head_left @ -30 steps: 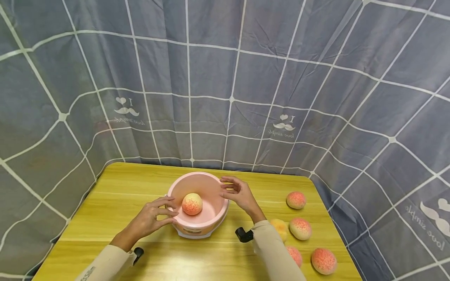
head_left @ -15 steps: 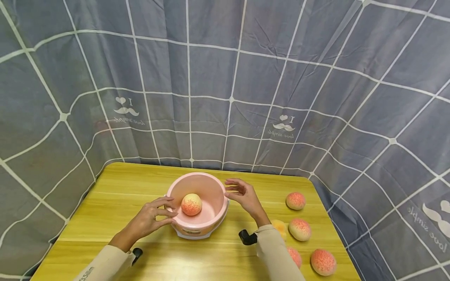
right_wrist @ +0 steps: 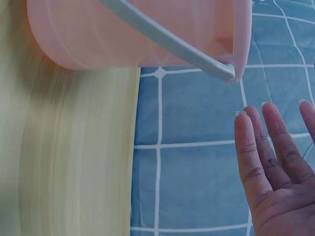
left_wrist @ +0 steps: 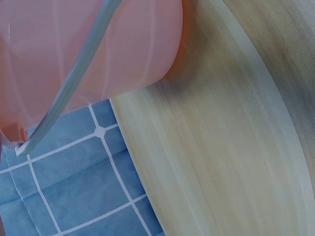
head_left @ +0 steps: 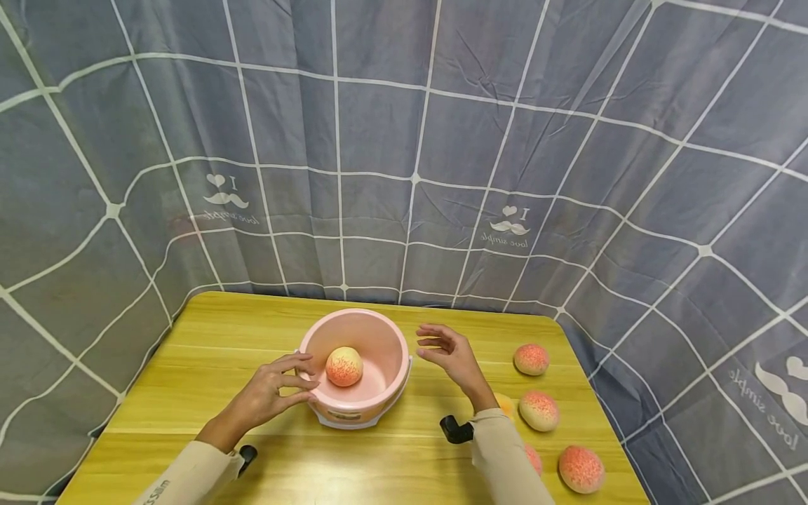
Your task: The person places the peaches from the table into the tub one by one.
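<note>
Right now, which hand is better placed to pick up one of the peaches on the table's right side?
Probably the right hand: it is apart from the bucket, holds nothing and is nearer those peaches. The left hand is at the bucket's opposite rim, farther off.

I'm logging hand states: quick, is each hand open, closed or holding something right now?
Left hand: at the round pink plastic bucket; gripping or merely touching, cannot be told.
Right hand: open, empty, apart from the bucket.

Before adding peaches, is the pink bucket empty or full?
Neither: the head view shows one peach inside the pink bucket, room beside it.
</note>
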A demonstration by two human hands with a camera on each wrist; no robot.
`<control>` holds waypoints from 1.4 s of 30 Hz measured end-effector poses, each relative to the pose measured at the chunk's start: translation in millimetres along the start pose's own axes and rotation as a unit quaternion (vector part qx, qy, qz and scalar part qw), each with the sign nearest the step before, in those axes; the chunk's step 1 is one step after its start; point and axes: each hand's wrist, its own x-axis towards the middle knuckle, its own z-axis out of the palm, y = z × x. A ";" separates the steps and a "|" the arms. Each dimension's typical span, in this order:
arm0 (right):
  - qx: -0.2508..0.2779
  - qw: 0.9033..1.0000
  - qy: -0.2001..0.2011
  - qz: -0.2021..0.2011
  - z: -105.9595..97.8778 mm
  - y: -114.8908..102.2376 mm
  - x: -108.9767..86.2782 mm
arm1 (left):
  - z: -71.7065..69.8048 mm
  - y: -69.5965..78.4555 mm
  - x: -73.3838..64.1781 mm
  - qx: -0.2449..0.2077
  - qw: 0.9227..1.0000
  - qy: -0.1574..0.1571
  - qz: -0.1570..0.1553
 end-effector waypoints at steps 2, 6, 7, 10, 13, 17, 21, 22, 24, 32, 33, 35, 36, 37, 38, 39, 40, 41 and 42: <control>0.003 1.000 0.002 0.001 -1.9 0.2 -0.8 | 0.0 -0.1 0.0 0.002 1.000 0.001 0.000; 0.005 1.000 0.003 0.008 -5.0 2.3 -3.5 | 0.6 -0.7 -0.4 -0.003 1.000 0.003 0.003; 0.004 1.000 0.004 0.010 -5.8 3.2 -4.6 | 0.9 -0.9 -0.6 -0.005 1.000 0.003 0.004; 0.002 1.000 0.008 0.017 -8.4 5.9 -8.2 | 1.4 -1.5 -1.2 -0.008 1.000 0.004 0.010; 0.005 1.000 0.012 0.025 -11.2 9.0 -11.7 | 1.4 -1.8 -1.5 -0.007 1.000 0.003 0.012; 0.009 0.999 0.022 0.033 -15.5 13.3 -15.8 | 1.3 -1.6 -1.0 -0.001 1.000 0.001 0.011; 0.003 0.999 0.034 0.040 -19.9 16.8 -19.8 | 1.1 -1.4 -0.5 0.001 1.000 0.000 0.010; 0.001 0.998 0.037 0.041 -20.7 17.3 -20.7 | 1.0 -1.4 -0.4 0.002 1.000 0.000 0.010; 0.002 0.998 0.040 0.044 -21.3 14.8 -22.5 | 0.9 -1.4 -0.4 0.001 1.000 0.000 0.009; -0.012 0.997 0.055 0.053 -27.8 22.2 -31.6 | 0.9 -0.7 -0.2 0.006 1.000 -0.005 0.000; -0.016 0.997 0.054 0.055 -28.9 23.5 -33.2 | 0.8 -0.6 -0.2 0.005 1.000 -0.005 0.000; -0.018 0.997 0.054 0.054 -31.6 26.2 -37.0 | 0.6 -0.4 0.0 0.003 1.000 -0.004 0.002; -0.022 0.997 0.055 0.054 -32.8 27.3 -39.0 | 0.6 -0.4 0.0 0.003 1.000 -0.003 0.003; -0.026 0.997 0.056 0.053 -34.2 28.2 -41.0 | 0.5 -0.6 0.0 0.001 1.000 -0.002 0.003; -0.025 0.997 0.058 0.054 -35.6 29.3 -42.9 | 0.5 -0.8 0.0 0.001 1.000 -0.001 0.004; -0.025 0.996 0.061 0.056 -37.1 30.4 -44.6 | 0.4 -1.0 0.0 -0.001 1.000 -0.001 0.005; -0.025 0.996 0.063 0.057 -38.5 31.5 -46.3 | 0.4 -1.2 -0.1 -0.002 1.000 0.000 0.005; -0.026 0.996 0.066 0.058 -39.9 32.7 -47.9 | 0.3 -1.2 -0.1 -0.005 1.000 0.000 0.005; -0.027 0.996 0.066 0.057 -41.2 33.8 -49.3 | 0.2 -1.5 -0.3 -0.004 1.000 0.000 0.004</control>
